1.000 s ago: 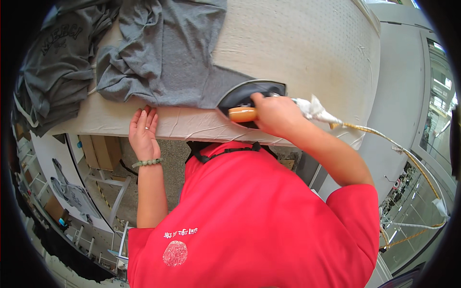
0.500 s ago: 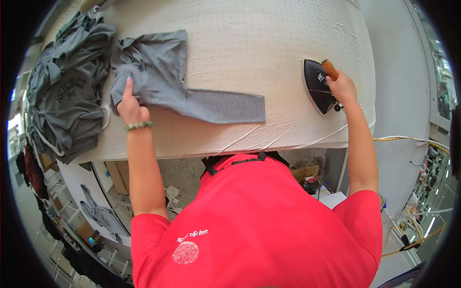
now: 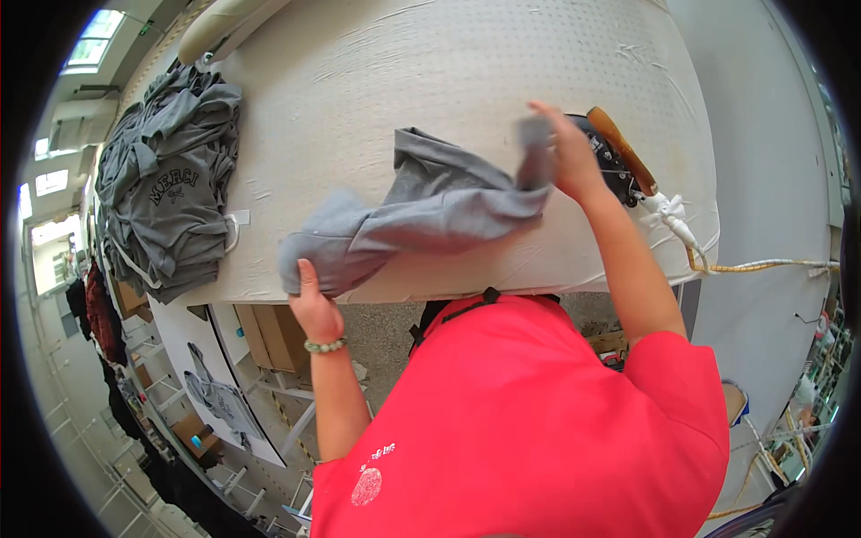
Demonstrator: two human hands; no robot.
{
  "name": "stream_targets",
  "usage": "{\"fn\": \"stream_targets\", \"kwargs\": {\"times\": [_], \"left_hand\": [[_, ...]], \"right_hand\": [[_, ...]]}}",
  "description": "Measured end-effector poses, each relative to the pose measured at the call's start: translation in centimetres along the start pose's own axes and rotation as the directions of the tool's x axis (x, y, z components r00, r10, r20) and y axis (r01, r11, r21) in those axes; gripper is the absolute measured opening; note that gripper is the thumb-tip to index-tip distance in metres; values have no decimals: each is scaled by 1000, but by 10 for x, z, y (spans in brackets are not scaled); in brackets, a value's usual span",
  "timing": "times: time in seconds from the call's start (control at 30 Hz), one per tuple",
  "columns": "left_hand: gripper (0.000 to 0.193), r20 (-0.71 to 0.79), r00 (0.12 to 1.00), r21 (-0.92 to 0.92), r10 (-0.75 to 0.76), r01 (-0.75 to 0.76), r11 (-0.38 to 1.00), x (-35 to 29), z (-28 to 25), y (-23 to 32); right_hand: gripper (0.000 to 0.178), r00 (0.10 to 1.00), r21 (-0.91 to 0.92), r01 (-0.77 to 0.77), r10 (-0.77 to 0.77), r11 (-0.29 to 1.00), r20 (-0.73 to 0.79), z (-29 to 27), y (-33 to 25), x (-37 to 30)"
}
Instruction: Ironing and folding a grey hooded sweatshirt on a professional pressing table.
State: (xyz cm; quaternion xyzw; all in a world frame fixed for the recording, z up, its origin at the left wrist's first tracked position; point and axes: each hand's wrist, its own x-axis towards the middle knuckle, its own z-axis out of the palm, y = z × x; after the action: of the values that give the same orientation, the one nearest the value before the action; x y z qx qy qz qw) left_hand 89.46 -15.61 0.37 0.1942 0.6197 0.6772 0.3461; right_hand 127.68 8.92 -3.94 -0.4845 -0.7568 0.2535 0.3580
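A grey knit garment (image 3: 439, 215), with a long tapering sleeve or leg, is stretched twisted between my hands over the padded ironing table (image 3: 484, 67). My left hand (image 3: 314, 309) grips its left end near the front edge, thumb on top of the cloth. At the other end, my right hand (image 3: 574, 161) is closed on the narrow end, which is lifted and smeared by motion. Just beyond that hand stands a black iron (image 3: 605, 161) with a brown wooden handle, untouched and partly hidden by the hand.
A heap of grey garments (image 3: 166, 188) with dark lettering lies at the table's left. Behind it is a padded pressing arm (image 3: 224, 27). A yellowish hose (image 3: 762, 266) runs rightward from the iron. Below the left edge, a board (image 3: 220, 386) bears a garment picture.
My right hand has let go of the iron and taken hold of the garment's narrow end. The garment, flat before, is now raised, twisted and shifted right. My left hand has moved right and nearer.
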Motion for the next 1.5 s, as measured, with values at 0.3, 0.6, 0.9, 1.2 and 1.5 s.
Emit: {"fn": "stream_targets", "kwargs": {"times": [0.3, 0.6, 0.9, 1.2, 1.5], "left_hand": [[48, -133, 991, 30, -19, 23, 999, -17, -9, -35], [68, -292, 952, -37, 91, -106, 994, 46, -74, 92], [66, -137, 932, 248, 336, -296, 922, 242, -97, 209], [50, 851, 474, 479, 227, -877, 33, 241, 2, -29], [29, 839, 277, 470, -467, -803, 367, 236, 72, -31]], "right_hand": [[47, 948, -74, 58, -32, 996, 315, 54, -29, -17], [15, 961, 147, 193, -217, 970, 172, 60, -75, -10], [7, 937, 552, -280, 349, 786, -21, 22, -167, -97], [19, 638, 296, -747, 767, 596, 64, 111, -98, -133], [19, 599, 370, -792, 735, 486, 317, 95, -100, -102]]}}
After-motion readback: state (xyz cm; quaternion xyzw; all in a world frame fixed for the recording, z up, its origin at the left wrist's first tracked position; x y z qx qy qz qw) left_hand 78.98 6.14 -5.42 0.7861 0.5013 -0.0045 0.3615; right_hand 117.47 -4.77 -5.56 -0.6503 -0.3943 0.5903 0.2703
